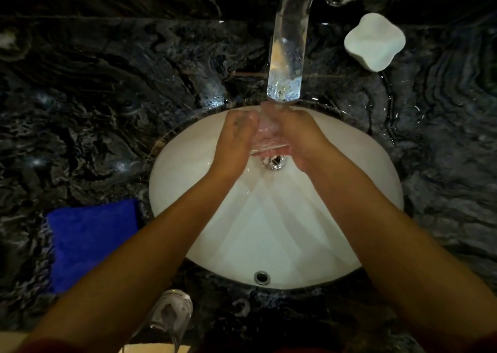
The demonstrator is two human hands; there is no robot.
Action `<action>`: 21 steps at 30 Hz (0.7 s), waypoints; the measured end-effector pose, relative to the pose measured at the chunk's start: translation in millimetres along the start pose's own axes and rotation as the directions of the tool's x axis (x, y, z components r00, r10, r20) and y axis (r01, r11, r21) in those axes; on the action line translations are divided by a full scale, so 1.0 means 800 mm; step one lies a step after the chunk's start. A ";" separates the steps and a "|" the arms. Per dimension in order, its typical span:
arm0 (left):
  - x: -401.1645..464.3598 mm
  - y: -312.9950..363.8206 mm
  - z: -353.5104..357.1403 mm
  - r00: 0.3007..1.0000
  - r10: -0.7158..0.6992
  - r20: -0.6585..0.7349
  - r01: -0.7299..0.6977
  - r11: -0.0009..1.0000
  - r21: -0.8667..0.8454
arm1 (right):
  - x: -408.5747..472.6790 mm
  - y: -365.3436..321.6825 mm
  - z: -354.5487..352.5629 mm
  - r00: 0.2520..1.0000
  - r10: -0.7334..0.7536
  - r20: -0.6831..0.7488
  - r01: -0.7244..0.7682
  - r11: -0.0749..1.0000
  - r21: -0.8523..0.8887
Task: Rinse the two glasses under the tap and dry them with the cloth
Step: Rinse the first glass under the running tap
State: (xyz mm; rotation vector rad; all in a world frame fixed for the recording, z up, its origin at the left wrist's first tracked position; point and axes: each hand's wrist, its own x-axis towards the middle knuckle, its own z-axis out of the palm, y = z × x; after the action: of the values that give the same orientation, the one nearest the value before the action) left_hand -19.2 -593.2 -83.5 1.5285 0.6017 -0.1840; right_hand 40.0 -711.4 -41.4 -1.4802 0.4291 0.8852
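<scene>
A clear glass sits between my two hands over the white sink, right under the spout of the tap. My left hand wraps its left side and my right hand wraps its right side. The glass is blurred, and I cannot make out running water. A second clear glass stands on the dark counter near the front edge, below my left forearm. The folded blue cloth lies on the counter left of the sink.
A white soap dish sits on the dark marble counter at the back right. The chrome drain shows just below the glass. Water drops shine on the counter to the right of the basin.
</scene>
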 end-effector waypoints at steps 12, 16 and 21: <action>0.019 0.022 -0.024 0.718 -0.553 0.422 0.630 0.774 -0.058 | 0.017 0.029 -0.037 0.761 -0.424 0.492 0.621 0.255 -0.741; 0.016 0.029 -0.012 0.859 -0.420 0.292 0.440 0.898 0.000 | 0.018 0.027 -0.026 0.956 -0.234 0.175 0.285 0.878 -0.384; 0.014 0.028 -0.026 0.958 -0.077 0.277 0.040 0.990 0.136 | 0.003 0.020 -0.033 0.971 -0.042 0.235 -0.029 0.957 0.288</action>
State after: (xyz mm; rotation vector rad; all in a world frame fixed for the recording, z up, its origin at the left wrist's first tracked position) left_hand -4.2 -569.0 -67.4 1.5743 0.4142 -0.4863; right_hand 36.3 -738.1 -56.4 -1.0900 0.3572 0.9396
